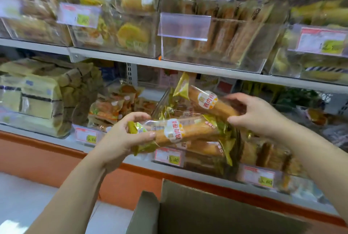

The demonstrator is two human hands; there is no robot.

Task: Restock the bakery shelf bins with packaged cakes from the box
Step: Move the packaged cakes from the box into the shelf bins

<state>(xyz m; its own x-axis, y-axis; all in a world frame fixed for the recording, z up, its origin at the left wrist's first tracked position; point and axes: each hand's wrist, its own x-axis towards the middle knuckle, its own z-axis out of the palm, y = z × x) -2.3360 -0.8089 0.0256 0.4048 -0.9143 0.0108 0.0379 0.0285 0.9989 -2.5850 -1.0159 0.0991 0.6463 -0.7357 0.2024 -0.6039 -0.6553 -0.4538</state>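
Fingers point(136, 115) of the left hand point(122, 136) curl over the top of a long golden-brown cake roll in a clear plastic wrapper with yellow-green crimped ends point(188, 130). The thumb presses on its near side, so the hand grips the wrapper's left end while the rest of this nearer roll runs out to the right, almost level. The right hand point(258, 116) holds a second roll point(207, 101) of the same kind, with its fingers point(236, 98) bent over the far side and the thumb under the right end. The second roll slants up to the left, just behind and above the nearer roll, and their wrappers touch near the right hand. Both are held in the air in front of the lower shelf, over a clear plastic bin point(199, 161) with more such rolls point(205, 148) lying in it and a red-edged price label point(168, 156) on its front. Above, a white shelf board point(207, 70) carries another clear bin of upright brown packs point(226, 32) with a blank label holder point(184, 26). Nearest the camera, below the hands, stands an open brown cardboard box point(207, 213), its contents out of view.
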